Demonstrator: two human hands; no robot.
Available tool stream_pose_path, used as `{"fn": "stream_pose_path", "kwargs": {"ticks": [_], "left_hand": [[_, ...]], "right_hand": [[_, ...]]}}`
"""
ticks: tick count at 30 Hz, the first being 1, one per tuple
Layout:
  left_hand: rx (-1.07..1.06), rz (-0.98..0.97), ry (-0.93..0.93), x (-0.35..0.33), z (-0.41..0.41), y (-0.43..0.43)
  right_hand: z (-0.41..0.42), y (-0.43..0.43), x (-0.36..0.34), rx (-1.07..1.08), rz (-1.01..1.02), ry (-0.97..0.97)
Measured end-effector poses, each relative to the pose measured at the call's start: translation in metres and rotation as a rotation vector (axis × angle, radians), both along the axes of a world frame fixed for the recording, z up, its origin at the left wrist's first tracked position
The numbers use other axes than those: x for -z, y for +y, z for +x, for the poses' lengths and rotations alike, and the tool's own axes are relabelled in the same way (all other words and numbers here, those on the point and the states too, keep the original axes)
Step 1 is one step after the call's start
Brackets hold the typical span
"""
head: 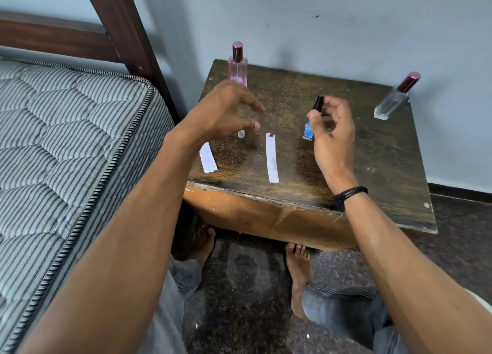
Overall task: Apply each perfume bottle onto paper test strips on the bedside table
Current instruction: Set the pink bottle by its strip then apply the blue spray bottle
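A paper strip [208, 156] lies beside the left hand [223, 108], which hovers empty with fingers loosely spread in front of the pink bottle [237, 67]. A second strip [272, 158] lies between the hands. The right hand [332, 132] grips the blue bottle [308, 133], and a clear bottle [390, 102] stands to its right.

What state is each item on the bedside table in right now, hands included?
left hand: open, holding nothing, over the table.
right hand: grips the blue bottle.
blue bottle: held with its black top up.
pink bottle: upright, capped, back left.
clear bottle: standing, capped, back right.
left strip: lying flat.
middle strip: lying flat.
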State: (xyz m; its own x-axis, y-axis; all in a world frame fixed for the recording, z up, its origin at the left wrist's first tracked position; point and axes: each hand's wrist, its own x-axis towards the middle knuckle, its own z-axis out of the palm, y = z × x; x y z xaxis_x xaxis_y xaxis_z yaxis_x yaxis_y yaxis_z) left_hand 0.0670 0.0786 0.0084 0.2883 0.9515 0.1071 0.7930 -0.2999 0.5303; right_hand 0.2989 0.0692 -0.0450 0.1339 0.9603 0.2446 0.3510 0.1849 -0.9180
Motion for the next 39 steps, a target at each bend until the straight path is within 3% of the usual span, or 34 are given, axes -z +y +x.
{"fn": "stream_pose_path", "kwargs": {"ticks": [10,39], "left_hand": [[0.031,-0.131,0.067,0.0037,-0.0048,-0.0009],[-0.042,-0.191,0.000,0.0059,-0.0042,-0.0032]], "right_hand": [[0.0002,0.0000,-0.0002,-0.012,0.007,-0.004],[-0.0005,0.0002,-0.0010,-0.007,-0.002,0.007]]}}
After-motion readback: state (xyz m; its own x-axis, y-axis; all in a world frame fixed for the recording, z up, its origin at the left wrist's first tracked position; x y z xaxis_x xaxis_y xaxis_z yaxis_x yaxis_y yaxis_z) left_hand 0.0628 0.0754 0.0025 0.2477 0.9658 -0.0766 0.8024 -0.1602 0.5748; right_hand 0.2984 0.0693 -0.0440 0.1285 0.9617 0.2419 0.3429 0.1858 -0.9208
